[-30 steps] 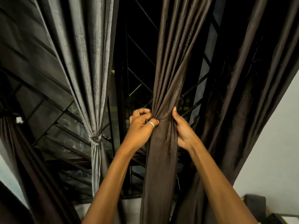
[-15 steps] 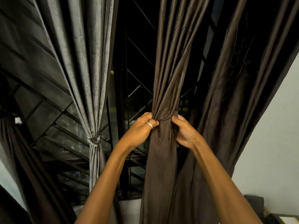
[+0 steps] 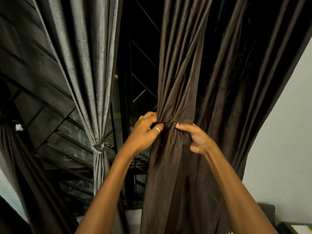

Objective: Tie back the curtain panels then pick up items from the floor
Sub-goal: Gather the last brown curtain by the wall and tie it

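Observation:
A dark brown curtain panel (image 3: 177, 68) hangs in the middle, gathered into a bunch at mid height. My left hand (image 3: 146, 130), with a ring on one finger, grips the bunch from the left. My right hand (image 3: 196, 137) grips the same gathered fabric from the right, thumb across the front. A grey curtain panel (image 3: 94, 65) to the left is tied with a knot (image 3: 98, 147). Another brown panel (image 3: 239, 81) hangs loose further right.
A black window grille (image 3: 135, 78) shows between the panels, dark outside. A pale wall (image 3: 283, 149) fills the right side. Dark furniture and a yellowish item (image 3: 298, 228) sit at the bottom right corner. More dark curtain (image 3: 30, 174) hangs at the far left.
Both hands have slid slightly down the brown panel and tightened around the bunch. My right thumb has moved from pointing up to lying across the front of the fabric.

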Tool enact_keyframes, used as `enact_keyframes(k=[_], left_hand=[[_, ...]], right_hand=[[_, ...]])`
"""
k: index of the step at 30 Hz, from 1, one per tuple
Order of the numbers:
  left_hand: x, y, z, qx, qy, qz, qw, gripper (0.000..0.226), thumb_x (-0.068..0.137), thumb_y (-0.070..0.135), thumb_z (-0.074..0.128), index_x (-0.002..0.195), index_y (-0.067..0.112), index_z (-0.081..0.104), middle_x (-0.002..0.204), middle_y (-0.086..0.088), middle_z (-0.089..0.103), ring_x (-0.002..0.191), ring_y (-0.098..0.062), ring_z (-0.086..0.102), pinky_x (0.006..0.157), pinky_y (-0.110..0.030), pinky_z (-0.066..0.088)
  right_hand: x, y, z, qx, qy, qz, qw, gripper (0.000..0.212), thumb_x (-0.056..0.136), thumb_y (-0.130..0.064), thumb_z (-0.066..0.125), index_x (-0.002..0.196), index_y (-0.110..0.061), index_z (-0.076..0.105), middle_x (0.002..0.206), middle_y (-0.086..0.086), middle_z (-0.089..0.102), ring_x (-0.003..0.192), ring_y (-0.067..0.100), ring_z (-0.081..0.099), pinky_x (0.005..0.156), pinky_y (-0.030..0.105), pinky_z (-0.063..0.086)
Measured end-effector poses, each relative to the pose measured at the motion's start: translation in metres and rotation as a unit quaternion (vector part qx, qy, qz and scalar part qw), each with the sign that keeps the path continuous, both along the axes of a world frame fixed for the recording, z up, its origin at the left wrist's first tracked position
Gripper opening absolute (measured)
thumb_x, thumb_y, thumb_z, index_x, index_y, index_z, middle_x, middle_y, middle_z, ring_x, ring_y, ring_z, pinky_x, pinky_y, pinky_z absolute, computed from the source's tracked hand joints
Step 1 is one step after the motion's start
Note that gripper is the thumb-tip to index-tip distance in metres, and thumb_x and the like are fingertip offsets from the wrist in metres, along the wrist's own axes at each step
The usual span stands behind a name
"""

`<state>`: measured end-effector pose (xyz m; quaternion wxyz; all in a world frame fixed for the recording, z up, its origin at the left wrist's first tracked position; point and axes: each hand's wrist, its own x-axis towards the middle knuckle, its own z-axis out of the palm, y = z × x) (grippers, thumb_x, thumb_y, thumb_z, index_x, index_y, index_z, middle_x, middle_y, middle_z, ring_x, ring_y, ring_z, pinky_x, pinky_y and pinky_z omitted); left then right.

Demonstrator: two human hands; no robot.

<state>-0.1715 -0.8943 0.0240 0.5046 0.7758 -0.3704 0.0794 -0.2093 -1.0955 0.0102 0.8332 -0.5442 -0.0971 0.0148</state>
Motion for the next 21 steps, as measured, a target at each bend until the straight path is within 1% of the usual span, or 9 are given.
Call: enact_keyframes(k=[3, 5, 7, 10, 13, 14, 16, 18, 21], left_hand=[[-0.003, 0.001, 0.000, -0.005, -0.001, 0.006, 1.000, 0.021, 0.100, 0.015, 0.054, 0.111, 0.021, 0.070, 0.111, 0.007, 0.062, 0.109, -0.015, 0.058, 0.100, -0.038, 0.050], [-0.005, 0.003, 0.001, -0.009, 0.003, 0.013, 1.000, 0.018, 0.100, 0.017, 0.054, 0.105, 0.026, 0.070, 0.105, 0.007, 0.064, 0.095, -0.009, 0.063, 0.083, -0.032, 0.055], [-0.006, 0.004, 0.002, 0.004, -0.006, 0.022, 1.000, 0.016, 0.100, 0.020, 0.055, 0.103, 0.028, 0.069, 0.100, 0.009, 0.065, 0.083, -0.006, 0.062, 0.071, -0.023, 0.049], [-0.006, 0.007, 0.003, 0.036, -0.049, 0.044, 0.997, 0.014, 0.099, 0.021, 0.056, 0.098, 0.028, 0.068, 0.093, 0.010, 0.061, 0.086, -0.009, 0.056, 0.069, -0.022, 0.041], [-0.008, 0.007, 0.003, 0.041, -0.066, 0.055, 0.996, 0.020, 0.098, 0.022, 0.057, 0.084, 0.034, 0.062, 0.086, 0.011, 0.058, 0.088, -0.007, 0.051, 0.069, -0.023, 0.038], [-0.009, 0.006, 0.003, 0.041, -0.071, 0.056, 0.995, 0.019, 0.098, 0.021, 0.057, 0.082, 0.031, 0.062, 0.086, 0.010, 0.058, 0.089, -0.008, 0.052, 0.071, -0.025, 0.040], [-0.007, 0.005, 0.003, 0.045, -0.073, 0.051, 0.995, 0.013, 0.098, 0.019, 0.058, 0.094, 0.016, 0.070, 0.102, 0.005, 0.061, 0.100, -0.014, 0.056, 0.081, -0.033, 0.049], [-0.006, 0.005, 0.003, 0.054, -0.071, 0.045, 0.995, 0.019, 0.097, 0.019, 0.059, 0.107, 0.012, 0.072, 0.127, 0.003, 0.056, 0.119, -0.017, 0.053, 0.096, -0.036, 0.050], [-0.008, 0.006, 0.003, 0.041, -0.082, 0.053, 0.994, 0.016, 0.097, 0.020, 0.060, 0.105, 0.014, 0.072, 0.136, 0.006, 0.046, 0.125, -0.013, 0.047, 0.092, -0.029, 0.049]], right_hand=[[0.000, 0.001, 0.003, -0.038, -0.001, -0.038, 0.999, 0.036, 0.077, -0.015, 0.074, 0.113, -0.012, 0.075, 0.112, 0.013, 0.076, 0.105, 0.027, 0.073, 0.088, 0.039, 0.061], [-0.001, 0.001, 0.006, -0.070, -0.009, -0.062, 0.996, 0.040, 0.079, -0.017, 0.073, 0.119, -0.015, 0.070, 0.116, 0.010, 0.076, 0.109, 0.026, 0.072, 0.092, 0.038, 0.060], [-0.003, -0.001, 0.009, -0.097, -0.023, -0.071, 0.992, 0.039, 0.080, -0.018, 0.073, 0.119, -0.018, 0.070, 0.118, 0.007, 0.075, 0.112, 0.023, 0.071, 0.094, 0.035, 0.059], [-0.006, -0.003, 0.012, -0.114, -0.041, -0.072, 0.990, 0.036, 0.081, -0.016, 0.074, 0.116, -0.020, 0.072, 0.120, 0.007, 0.075, 0.114, 0.022, 0.070, 0.095, 0.033, 0.058], [-0.008, -0.004, 0.013, -0.121, -0.054, -0.067, 0.989, 0.039, 0.081, -0.014, 0.074, 0.120, -0.017, 0.070, 0.121, 0.008, 0.074, 0.116, 0.024, 0.070, 0.096, 0.033, 0.057], [-0.009, -0.004, 0.013, -0.122, -0.056, -0.062, 0.989, 0.039, 0.081, -0.012, 0.073, 0.120, -0.016, 0.070, 0.121, 0.008, 0.074, 0.116, 0.024, 0.070, 0.095, 0.034, 0.057], [-0.009, -0.006, 0.013, -0.125, -0.057, -0.052, 0.989, 0.039, 0.081, -0.009, 0.073, 0.120, -0.013, 0.071, 0.120, 0.011, 0.074, 0.114, 0.026, 0.070, 0.092, 0.034, 0.058], [-0.009, -0.009, 0.014, -0.132, -0.051, -0.048, 0.989, 0.040, 0.080, -0.008, 0.074, 0.120, -0.011, 0.071, 0.120, 0.013, 0.074, 0.114, 0.027, 0.070, 0.091, 0.034, 0.058], [-0.007, -0.010, 0.014, -0.147, -0.048, -0.057, 0.986, 0.046, 0.080, -0.009, 0.075, 0.125, -0.009, 0.067, 0.123, 0.013, 0.073, 0.117, 0.028, 0.068, 0.097, 0.038, 0.057]])
